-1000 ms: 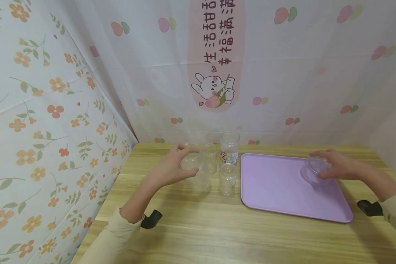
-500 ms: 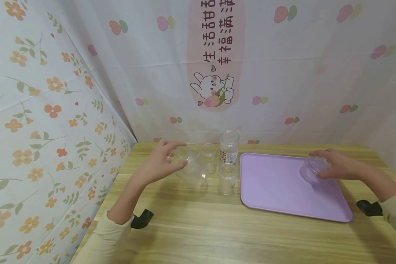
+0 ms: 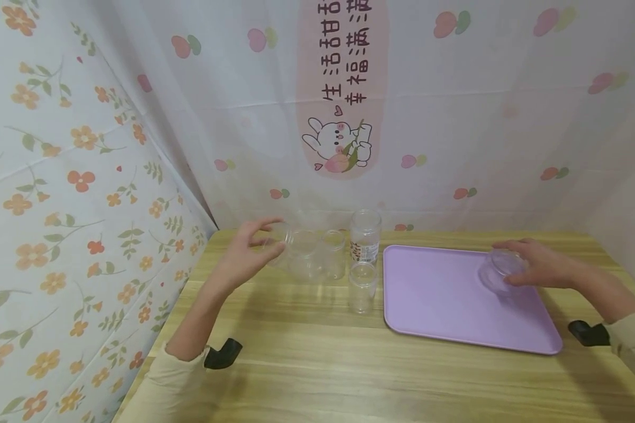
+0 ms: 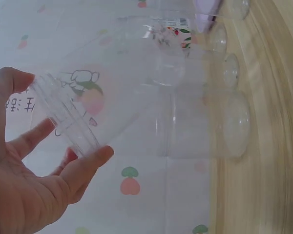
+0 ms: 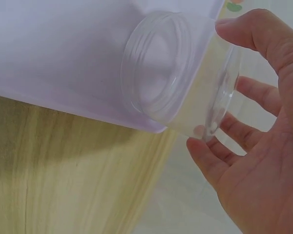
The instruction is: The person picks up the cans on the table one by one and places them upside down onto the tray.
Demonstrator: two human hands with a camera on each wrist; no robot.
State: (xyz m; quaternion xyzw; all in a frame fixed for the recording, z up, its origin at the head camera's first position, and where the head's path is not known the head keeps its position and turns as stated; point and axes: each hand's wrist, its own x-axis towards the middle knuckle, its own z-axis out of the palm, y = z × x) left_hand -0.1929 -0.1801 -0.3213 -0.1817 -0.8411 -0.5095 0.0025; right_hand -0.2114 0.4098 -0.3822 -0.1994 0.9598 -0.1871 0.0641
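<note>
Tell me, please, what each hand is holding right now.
Left hand: holding a tilted clear jar by its ridged end.
Right hand: holding a second clear jar.

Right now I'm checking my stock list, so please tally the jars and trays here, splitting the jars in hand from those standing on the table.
Held jars: 2, one in the left hand, one in the right hand
Standing jars on the table: 4
Purple tray: 1
Total: 7

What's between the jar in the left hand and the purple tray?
In the head view, four clear jars, one bearing a printed label, stand between the held jar and the tray.
</note>
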